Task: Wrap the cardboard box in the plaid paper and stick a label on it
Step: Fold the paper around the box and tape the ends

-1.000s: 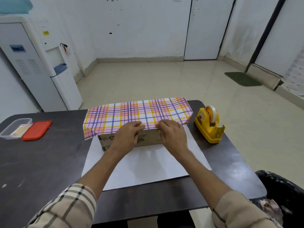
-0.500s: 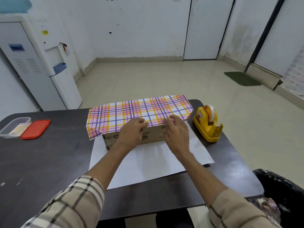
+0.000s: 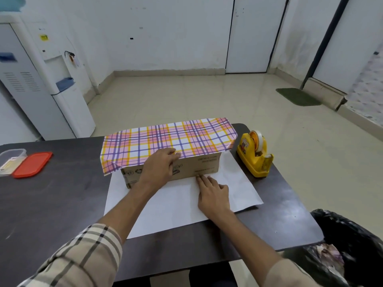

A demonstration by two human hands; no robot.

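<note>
Dark table (image 3: 62,204): cardboard box (image 3: 207,166) sits on plaid paper (image 3: 165,139), far flap draped over its top. Left grip (image 3: 159,166), fingers extended, presses the flap edge; right grip (image 3: 213,193) lies flat at the box base.

brown cardboard box (image 3: 199,166) lies lengthwise – plaid paper (image 3: 167,139) draped over its top.

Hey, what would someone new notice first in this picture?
The bright plaid paper draped over the cardboard box at centre, the left hand on its folded edge, the right hand on its white side by the box's foot. Then the yellow tape dispenser right of the box and the red lid far left.
</note>
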